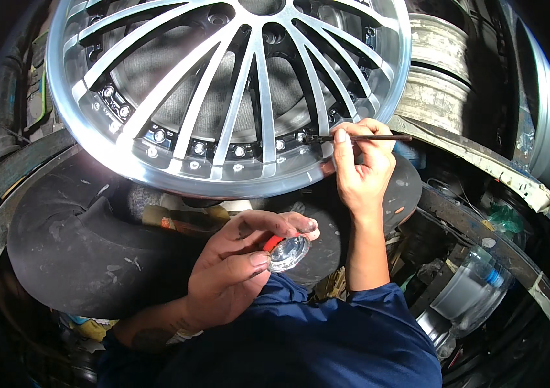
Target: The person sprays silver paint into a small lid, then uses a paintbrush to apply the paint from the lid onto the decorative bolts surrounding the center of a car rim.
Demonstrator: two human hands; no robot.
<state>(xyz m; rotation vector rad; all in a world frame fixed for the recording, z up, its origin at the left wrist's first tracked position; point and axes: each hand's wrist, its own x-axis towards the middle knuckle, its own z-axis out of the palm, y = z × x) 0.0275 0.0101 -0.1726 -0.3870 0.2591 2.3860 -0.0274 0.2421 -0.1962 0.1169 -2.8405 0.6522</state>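
A large alloy wheel rim (266,110) with polished silver spokes and a shiny lip fills the top of the view. My right hand (366,171) pinches a thin dark paintbrush (388,137) between thumb and fingers. Its tip reaches the black inner band of the rim, beside one of several small silver bolts (240,151). Below the rim, my left hand (226,278) grips a small round red cap (290,253) by its edge. Something shiny and silvery, perhaps paint, coats the cap's inside. Dark smudges mark the left fingertips.
My dark-clad legs (74,246) lie under the rim. Unfinished metal rims (433,97) are stacked at the upper right. A clear plastic bottle (482,275) lies at the lower right, by a silver wheel. A worn metal bar (16,174) runs along the left.
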